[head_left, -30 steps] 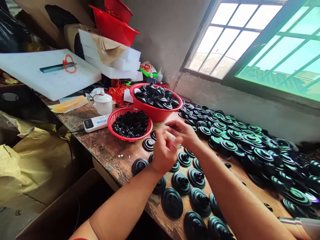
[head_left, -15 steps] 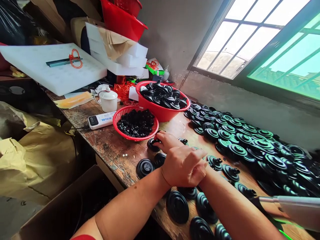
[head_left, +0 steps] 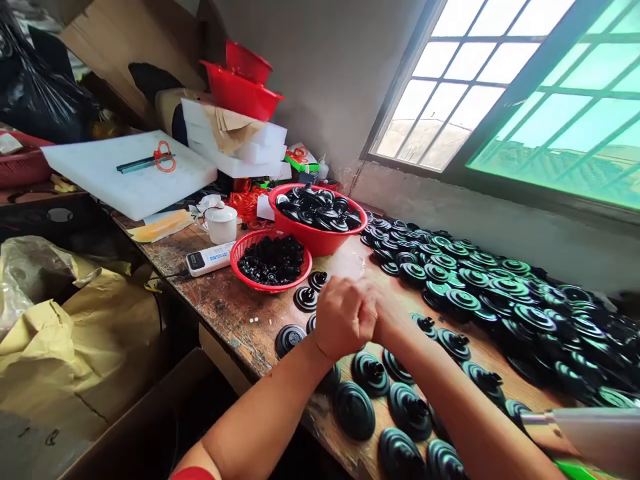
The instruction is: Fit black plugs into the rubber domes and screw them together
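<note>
My left hand (head_left: 343,317) is closed, its fingers curled in a fist above the black discs on the wooden table. Against it, on its right side, rests my right hand (head_left: 376,303), blurred by motion, its fingers mostly hidden. Whether either hand holds something small cannot be made out. Black ridged discs lie around them: a plain one (head_left: 291,340) to the left, one with a stem (head_left: 306,299) near the small basket, and another stemmed one (head_left: 371,373) just below the hands.
A red basket (head_left: 273,288) of small black parts and a red basin (head_left: 323,243) of discs stand beyond the hands. A large disc pile (head_left: 480,287) covers the right side. A white cup (head_left: 221,223), power strip (head_left: 210,259) and silvery tool (head_left: 585,427) are also in view.
The hands have drawn together, and the right hand has left the disc beside the small basket. Two stemmed discs now show there. The camera view has tilted up slightly.
</note>
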A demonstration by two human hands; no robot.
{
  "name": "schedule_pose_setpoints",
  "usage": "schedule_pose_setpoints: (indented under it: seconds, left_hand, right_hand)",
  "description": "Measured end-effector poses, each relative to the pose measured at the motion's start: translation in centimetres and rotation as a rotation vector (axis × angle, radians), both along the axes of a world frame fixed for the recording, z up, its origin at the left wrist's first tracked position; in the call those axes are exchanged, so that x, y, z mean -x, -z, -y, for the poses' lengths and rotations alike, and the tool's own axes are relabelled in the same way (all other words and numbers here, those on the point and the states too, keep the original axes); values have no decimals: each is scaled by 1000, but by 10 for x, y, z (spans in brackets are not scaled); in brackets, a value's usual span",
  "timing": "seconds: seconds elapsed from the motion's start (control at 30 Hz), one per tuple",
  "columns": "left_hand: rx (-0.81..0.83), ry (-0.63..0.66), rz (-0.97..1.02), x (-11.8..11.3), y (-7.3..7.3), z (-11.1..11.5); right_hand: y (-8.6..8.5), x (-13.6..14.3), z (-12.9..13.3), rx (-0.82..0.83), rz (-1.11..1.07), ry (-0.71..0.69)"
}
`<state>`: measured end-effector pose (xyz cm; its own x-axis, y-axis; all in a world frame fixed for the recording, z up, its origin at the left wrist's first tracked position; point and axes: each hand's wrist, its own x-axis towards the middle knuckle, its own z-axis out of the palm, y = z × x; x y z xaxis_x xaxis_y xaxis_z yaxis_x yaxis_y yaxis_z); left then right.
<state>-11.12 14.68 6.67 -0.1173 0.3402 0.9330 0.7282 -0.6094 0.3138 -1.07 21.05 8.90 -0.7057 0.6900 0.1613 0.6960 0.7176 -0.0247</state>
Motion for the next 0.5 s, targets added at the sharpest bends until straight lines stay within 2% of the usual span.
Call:
schedule_pose_setpoints:
  seconds: [0.07,0.13,0.2,0.27,0.37,0.5]
  left_hand:
    - [172,-133,-26,13,-16,2]
    - [403,-283,-104,37,-35,-5]
    - [682,-421,-173,69,-52,-23]
    - [1040,-455,-297,100,-60,-47]
    - [1206,-389,-432,135,-57,-77]
    - [1252,-319,-616,153,-44,-83]
  right_hand:
    - [-14,-21,28,-35,-1,57]
    - [-22,-42,69,-129,-41,68]
    - [-22,-61,115,-141,-203,-27]
    - [-16,-74,157,-34,-350,-112]
    - [3,-86,195,127,-440,-157]
    - [25,-98,212,184,-476,-111]
